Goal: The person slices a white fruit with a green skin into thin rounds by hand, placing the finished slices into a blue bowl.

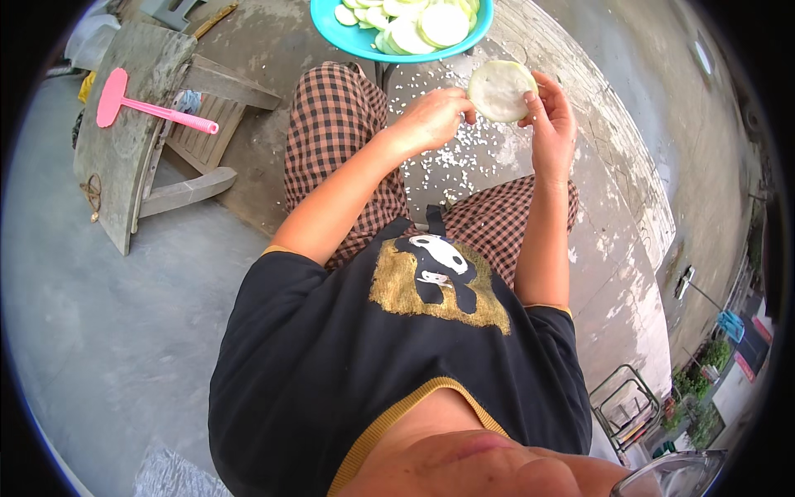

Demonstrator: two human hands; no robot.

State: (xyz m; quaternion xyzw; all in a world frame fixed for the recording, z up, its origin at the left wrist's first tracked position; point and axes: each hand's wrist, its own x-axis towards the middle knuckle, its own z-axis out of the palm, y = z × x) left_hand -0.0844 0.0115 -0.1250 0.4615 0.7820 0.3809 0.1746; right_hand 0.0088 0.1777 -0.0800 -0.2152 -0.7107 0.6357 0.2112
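Between my hands is a round, pale slice of gourd or similar vegetable with a thin green rim. My right hand grips its right edge, thumb on the near face and fingers behind. At the opposite edge, my left hand has its fingers curled; whether they pinch the slice or only touch it is unclear. Ahead of my knees stands a turquoise basin, cut off by the top of the view, holding several similar slices. Small white bits, perhaps seeds, lie scattered on the concrete beneath my hands.
To my left stands a weathered wooden bench with a pink fly swatter across it. My checked trouser legs flank the scattered bits. A metal-framed rack or chair stands on the lower right, and a blue-headed long-handled tool lies beyond.
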